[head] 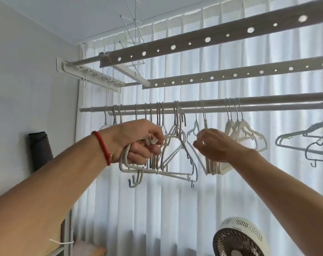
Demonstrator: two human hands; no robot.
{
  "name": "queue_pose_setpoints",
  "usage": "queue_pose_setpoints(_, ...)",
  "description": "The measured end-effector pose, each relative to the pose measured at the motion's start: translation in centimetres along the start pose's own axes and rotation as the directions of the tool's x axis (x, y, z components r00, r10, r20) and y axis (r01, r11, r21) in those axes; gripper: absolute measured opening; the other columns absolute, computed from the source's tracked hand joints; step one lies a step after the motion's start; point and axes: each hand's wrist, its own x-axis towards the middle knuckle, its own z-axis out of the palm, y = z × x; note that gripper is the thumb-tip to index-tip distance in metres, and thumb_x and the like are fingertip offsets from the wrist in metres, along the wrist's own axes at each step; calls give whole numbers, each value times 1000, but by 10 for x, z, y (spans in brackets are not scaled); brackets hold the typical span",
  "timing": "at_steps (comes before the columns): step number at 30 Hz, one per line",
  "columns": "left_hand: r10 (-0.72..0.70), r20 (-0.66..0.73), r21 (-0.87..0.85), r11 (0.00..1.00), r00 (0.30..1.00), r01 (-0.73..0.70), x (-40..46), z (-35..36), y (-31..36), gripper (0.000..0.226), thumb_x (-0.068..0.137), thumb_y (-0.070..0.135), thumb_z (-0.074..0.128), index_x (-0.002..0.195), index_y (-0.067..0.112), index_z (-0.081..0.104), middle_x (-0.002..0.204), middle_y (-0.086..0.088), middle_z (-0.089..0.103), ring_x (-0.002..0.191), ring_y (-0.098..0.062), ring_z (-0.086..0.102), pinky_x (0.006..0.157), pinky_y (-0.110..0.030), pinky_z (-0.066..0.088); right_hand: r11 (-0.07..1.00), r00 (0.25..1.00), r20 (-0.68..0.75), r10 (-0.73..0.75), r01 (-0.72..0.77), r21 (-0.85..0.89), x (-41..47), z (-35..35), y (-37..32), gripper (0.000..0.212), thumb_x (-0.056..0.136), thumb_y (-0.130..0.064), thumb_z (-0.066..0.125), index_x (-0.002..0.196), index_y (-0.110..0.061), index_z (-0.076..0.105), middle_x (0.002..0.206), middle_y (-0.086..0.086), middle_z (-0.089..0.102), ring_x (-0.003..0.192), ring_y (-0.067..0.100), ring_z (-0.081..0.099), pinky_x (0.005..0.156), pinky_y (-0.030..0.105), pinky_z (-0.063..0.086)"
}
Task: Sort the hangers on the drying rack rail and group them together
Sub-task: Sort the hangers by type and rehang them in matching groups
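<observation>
Clenched round a bunch of pale hangers (157, 163), the left hand (138, 143) held them by their upper parts just below the drying rack rail (212, 106), its fingers curled tight over the wire necks. That bunch hung tilted, the lower bars slanting down to the right, with small hooks showing at the bottom edges. A red cord bracelet (103, 148) circled the left wrist.

To the right, the right hand (214, 145) pinched the shoulder of a white hanger (195, 130) still hooked on the rail; thumb and fingertips met on it, so that grip was grasping the hanger too. Below this hand a tight stack of white hangers (216, 167) showed edge-on, and whether the hand also carried them could not be told.

Along the rail more hangers hung singly and in pairs behind the left hand, a close group of white ones (245, 133) hung just right of the right hand, and grey-blue hangers (308, 143) hung well apart at the far right. Two perforated bars (212, 39) of the rack ran above. White curtains (175, 200) covered the window behind, and a round fan (240, 239) stood low on the right.
</observation>
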Motion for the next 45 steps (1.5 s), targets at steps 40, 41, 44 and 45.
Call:
queue_pose_setpoints(40,390,-288,435,867,874,-243,85,70,-9,31,90,16,58,115,-2,57,109,-15,61,95,-32,70,83,-40,59,975,987,-163,8,-44,-217,-90,-11,-6,58,95,-47,38,149,-25,38,149,-3,49,136,24,48,115,47,33)
queue_pose_setpoints(41,464,-293,610,764,836,-210,79,75,-10,33,90,21,58,116,0,58,116,-14,60,104,-30,65,85,-35,54,980,977,-211,12,-53,-193,-95,-13,-7,57,94,-47,36,146,-24,43,147,-2,50,136,24,47,115,47,32)
queue_pose_setpoints(44,681,-222,806,531,698,-262,62,101,-18,47,92,22,57,136,7,54,138,-15,48,130,-29,46,101,-32,38,985,901,-431,59,-124,-123,-113,-17,-7,46,95,-39,43,132,-18,57,132,0,61,128,26,52,110,43,37)
queue_pose_setpoints(45,748,-181,806,484,638,-339,57,111,-22,48,91,20,58,137,8,54,140,-14,48,134,-28,42,107,-31,34,982,866,-489,102,-166,-89,-120,-19,-5,41,94,-36,46,128,-18,59,127,0,63,123,26,54,106,42,40)
